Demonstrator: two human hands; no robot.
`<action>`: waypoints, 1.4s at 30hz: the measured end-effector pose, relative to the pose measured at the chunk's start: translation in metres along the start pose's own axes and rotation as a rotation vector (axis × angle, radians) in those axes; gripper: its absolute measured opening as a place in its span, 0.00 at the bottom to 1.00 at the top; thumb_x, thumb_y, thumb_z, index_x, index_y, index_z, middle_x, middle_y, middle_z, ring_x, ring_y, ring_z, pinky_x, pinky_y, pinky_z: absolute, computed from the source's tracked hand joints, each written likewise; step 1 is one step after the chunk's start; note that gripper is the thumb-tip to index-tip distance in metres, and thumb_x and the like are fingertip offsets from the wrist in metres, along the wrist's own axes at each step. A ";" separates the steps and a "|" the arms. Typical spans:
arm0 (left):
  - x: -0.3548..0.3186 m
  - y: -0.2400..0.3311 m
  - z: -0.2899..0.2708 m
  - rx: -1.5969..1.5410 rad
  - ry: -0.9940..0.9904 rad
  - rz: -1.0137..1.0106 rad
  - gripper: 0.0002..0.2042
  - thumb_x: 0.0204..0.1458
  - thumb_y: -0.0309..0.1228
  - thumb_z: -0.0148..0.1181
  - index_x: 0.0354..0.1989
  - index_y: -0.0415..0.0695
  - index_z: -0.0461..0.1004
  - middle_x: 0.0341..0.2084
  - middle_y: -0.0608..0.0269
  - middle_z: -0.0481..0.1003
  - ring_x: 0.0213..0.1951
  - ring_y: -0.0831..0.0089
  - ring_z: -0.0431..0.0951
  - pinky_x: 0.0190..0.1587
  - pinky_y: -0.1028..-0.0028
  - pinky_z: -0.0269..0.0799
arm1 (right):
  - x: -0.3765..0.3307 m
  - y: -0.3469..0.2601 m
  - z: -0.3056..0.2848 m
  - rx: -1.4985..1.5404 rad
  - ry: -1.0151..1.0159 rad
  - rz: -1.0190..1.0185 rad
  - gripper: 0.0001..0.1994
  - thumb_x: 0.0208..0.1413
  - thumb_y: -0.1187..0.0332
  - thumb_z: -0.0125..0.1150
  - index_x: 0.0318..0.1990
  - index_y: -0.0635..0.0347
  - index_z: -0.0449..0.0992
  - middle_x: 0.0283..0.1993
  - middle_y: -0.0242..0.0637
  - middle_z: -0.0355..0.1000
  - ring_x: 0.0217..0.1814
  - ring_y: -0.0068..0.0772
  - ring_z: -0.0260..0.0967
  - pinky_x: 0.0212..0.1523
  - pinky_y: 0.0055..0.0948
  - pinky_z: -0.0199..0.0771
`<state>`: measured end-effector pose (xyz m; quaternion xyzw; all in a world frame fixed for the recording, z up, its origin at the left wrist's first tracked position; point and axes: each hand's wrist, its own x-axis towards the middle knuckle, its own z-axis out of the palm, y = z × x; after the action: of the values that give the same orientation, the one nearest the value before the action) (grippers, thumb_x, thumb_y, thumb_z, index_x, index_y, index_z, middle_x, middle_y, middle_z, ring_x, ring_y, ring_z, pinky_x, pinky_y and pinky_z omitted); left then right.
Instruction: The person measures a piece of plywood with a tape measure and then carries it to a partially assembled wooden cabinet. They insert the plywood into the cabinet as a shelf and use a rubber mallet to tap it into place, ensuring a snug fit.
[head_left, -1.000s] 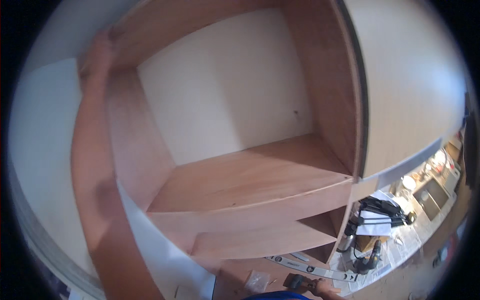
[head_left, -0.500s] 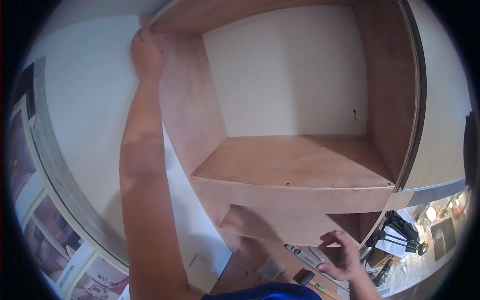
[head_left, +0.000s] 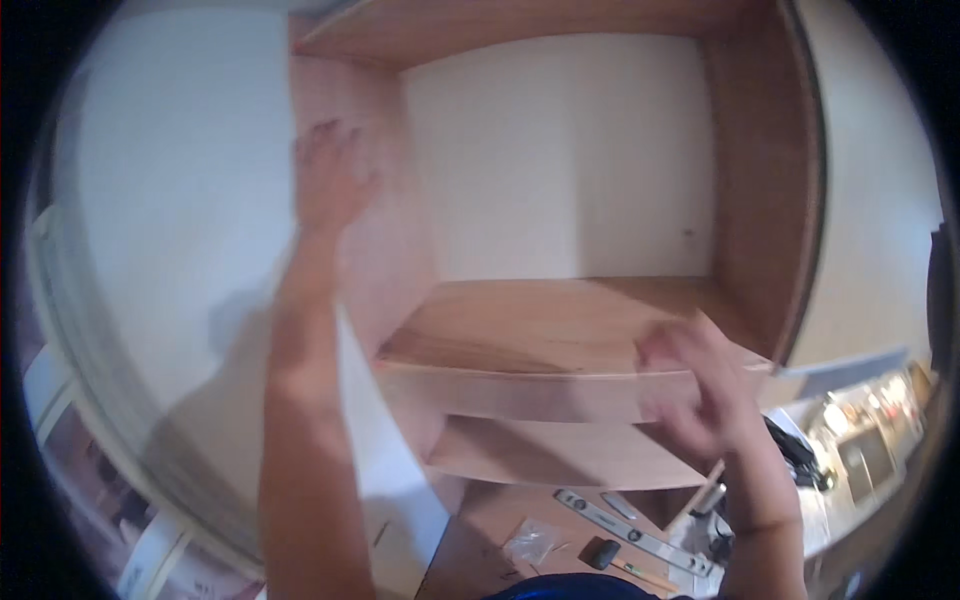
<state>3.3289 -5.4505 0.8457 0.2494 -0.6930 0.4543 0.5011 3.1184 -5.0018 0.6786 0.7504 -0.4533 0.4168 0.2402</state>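
Observation:
My left hand [head_left: 335, 175] is raised at the left side panel [head_left: 385, 230] of a reddish-brown plywood cabinet, fingers apart and holding nothing. Whether it touches the panel is unclear. Blurred by motion, my right hand [head_left: 695, 385] hovers at the front edge of the cabinet's lower shelf [head_left: 500, 320]. Its fingers are bent, with the thumb apart, and nothing shows in them. Behind the shelf is a pale back panel [head_left: 560, 160] with a small dark mark. A narrower compartment [head_left: 560, 455] lies under the shelf.
Below the cabinet lie a spirit level [head_left: 632, 532], a black-headed mallet [head_left: 604, 554] and a clear plastic bag [head_left: 535, 542]. A white panel [head_left: 180, 180] stands on the left. At the lower right, a cluttered worktop [head_left: 825, 450] holds tools and papers.
My left hand has left the cabinet's upper left corner and come down along the side panel. My right hand has risen from below the cabinet to the shelf edge. The view has shifted slightly.

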 end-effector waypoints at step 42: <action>-0.013 -0.009 -0.017 0.122 -0.157 -0.041 0.17 0.58 0.42 0.63 0.48 0.42 0.81 0.66 0.55 0.67 0.74 0.61 0.54 0.77 0.49 0.42 | -0.055 0.171 0.010 0.185 0.240 1.133 0.19 0.63 0.54 0.67 0.49 0.63 0.83 0.40 0.31 0.79 0.41 0.23 0.74 0.44 0.25 0.71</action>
<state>3.3488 -5.4413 0.8381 0.3284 -0.6958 0.4647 0.4383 2.9588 -5.0636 0.6237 0.3567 -0.7151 0.6001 -0.0371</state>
